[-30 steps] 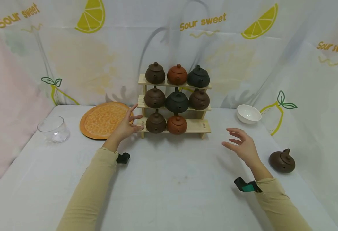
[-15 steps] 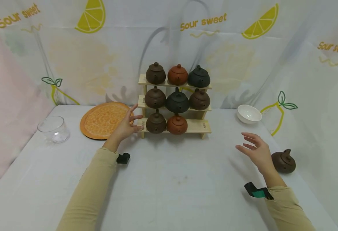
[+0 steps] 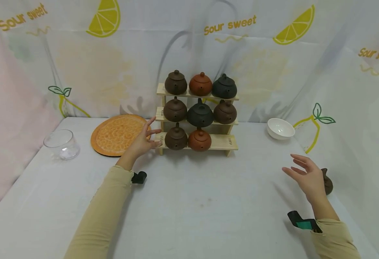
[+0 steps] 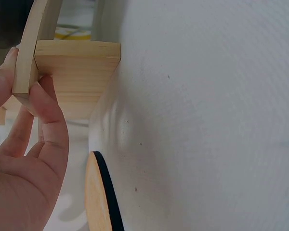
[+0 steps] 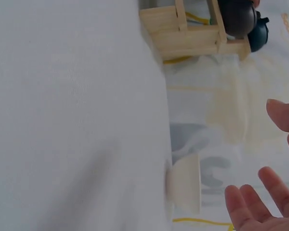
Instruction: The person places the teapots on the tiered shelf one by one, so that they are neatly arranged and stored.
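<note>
A three-tier wooden rack [image 3: 223,142] stands at the back of the white table with several small clay teapots on it. Its bottom tier carries a brown teapot [image 3: 176,137] and an orange teapot [image 3: 199,139], with bare wood to their right. My left hand [image 3: 143,140] is open, fingers spread, and touches the rack's left end. The left wrist view shows its fingertips [image 4: 48,115] against the rack's wood [image 4: 79,72]. My right hand [image 3: 307,176] hovers open over the table's right side. It hides most of a loose brown teapot [image 3: 328,184] just behind it.
An orange round plate [image 3: 118,133] lies left of the rack, and a clear glass bowl [image 3: 62,144] stands further left. A white bowl [image 3: 280,128] sits at the back right. Fabric printed with lemons hangs around the table on all sides.
My right hand has moved right and nearer to me, up to the loose brown teapot, and now covers most of it. My left hand stays on the rack's end.
</note>
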### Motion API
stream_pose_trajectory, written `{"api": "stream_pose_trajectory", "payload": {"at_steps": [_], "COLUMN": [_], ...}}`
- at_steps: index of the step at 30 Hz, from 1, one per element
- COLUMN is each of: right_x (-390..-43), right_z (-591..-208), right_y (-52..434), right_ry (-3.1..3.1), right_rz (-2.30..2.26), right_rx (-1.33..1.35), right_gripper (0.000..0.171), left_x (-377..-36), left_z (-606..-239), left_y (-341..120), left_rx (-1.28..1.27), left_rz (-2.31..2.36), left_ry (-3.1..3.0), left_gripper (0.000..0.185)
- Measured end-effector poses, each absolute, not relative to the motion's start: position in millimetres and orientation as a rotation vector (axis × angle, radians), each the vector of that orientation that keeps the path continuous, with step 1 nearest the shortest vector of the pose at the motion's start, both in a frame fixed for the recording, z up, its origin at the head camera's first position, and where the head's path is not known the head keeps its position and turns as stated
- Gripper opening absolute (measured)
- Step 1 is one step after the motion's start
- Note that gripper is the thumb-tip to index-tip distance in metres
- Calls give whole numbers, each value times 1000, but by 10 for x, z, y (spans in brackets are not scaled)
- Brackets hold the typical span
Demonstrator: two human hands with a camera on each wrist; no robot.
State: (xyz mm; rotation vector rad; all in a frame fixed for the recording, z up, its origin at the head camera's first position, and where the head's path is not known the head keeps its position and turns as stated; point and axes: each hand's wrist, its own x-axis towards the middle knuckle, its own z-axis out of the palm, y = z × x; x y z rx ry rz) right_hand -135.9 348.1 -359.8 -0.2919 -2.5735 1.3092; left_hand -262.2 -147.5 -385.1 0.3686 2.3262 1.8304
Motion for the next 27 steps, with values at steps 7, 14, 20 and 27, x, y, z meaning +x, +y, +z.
{"api": "stream_pose_trajectory", "payload": {"at_steps": [7, 14, 20, 27], "right_x": [-1316, -1454, -1482, -1295], "right_z": [-3604, -4070, -4325, -4140], "right_y": [3647, 4229, 4589, 4472], "right_ry": [-2507, -2444, -2459, -2474], "right_rz": [1265, 1213, 1127, 1091], "right_rx": [-328, -371, -454, -543], "right_gripper": [53, 60, 64, 61], "left_x": [-2625, -2626, -2627, -2636], "left_z": [-3853, -3862, -3865, -3867], "left_y": [-1469, -1482, -1493, -1495], "left_rx": [373, 378, 376, 366], "left_rz": [1820, 1824, 1833, 1826], "left_ry": [2344, 2345, 2343, 2342], "left_gripper": [95, 95, 95, 96]}}
